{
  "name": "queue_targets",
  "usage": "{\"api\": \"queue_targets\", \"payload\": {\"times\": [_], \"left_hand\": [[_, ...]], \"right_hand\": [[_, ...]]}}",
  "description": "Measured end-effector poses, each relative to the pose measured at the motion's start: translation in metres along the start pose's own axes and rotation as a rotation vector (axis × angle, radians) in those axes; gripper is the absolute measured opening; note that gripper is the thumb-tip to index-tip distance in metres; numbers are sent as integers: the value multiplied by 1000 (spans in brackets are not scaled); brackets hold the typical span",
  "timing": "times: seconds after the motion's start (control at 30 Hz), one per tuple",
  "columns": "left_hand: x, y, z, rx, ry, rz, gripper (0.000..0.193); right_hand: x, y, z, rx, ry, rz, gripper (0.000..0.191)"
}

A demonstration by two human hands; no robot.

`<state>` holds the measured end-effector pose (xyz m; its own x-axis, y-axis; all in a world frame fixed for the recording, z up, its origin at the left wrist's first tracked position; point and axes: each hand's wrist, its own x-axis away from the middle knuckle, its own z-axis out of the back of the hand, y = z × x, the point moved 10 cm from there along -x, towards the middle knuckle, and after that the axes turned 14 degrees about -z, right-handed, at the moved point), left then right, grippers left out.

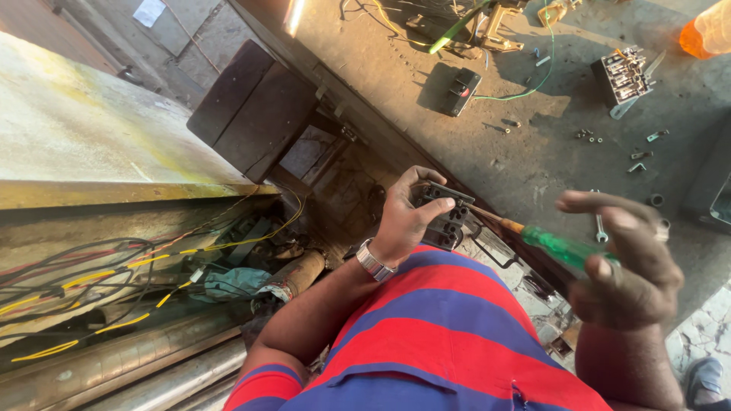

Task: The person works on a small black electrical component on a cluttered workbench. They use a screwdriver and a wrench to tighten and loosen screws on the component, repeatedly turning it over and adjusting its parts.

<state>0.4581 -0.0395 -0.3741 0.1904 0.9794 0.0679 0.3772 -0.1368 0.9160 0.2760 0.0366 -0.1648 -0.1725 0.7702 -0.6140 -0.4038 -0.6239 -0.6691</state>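
My left hand (406, 215) grips a small black electrical block (448, 216) with several terminal holes, held in front of my red and blue striped shirt. A metal watch sits on that wrist. My right hand (628, 265) holds a screwdriver with a green transparent handle (562, 248). Its shaft points left, and the tip touches the right side of the black block. The right hand's fingers are partly spread around the handle end.
A dusty workbench (495, 144) carries a black switch (462, 91), a black contactor block (626, 74), loose screws, a small spanner (599, 226) and an orange bottle (708, 30). Yellow and black wires (114, 266) run below a metal slab at left.
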Motion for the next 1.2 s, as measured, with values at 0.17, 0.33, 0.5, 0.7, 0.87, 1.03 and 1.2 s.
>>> {"api": "queue_targets", "payload": {"times": [0.17,0.33,0.5,0.7,0.87,1.03,1.2], "left_hand": [[2,-15,1,93,25,74,27],[2,-17,2,49,20,63,26],[1,-17,3,54,29,78,27],[1,-25,5,66,29,110,26],[0,-29,-1,158,53,126,29],[-2,-28,1,151,42,124,26],[-1,-29,4,97,26,104,28]], "right_hand": [[10,7,27,180,103,-147,25],[10,11,21,53,123,-248,18],[2,5,22,16,141,-261,21],[3,13,15,-183,163,-364,18],[0,8,10,-44,193,-429,18],[-7,10,11,-31,193,-528,20],[-19,-6,10,123,195,-399,22]]}}
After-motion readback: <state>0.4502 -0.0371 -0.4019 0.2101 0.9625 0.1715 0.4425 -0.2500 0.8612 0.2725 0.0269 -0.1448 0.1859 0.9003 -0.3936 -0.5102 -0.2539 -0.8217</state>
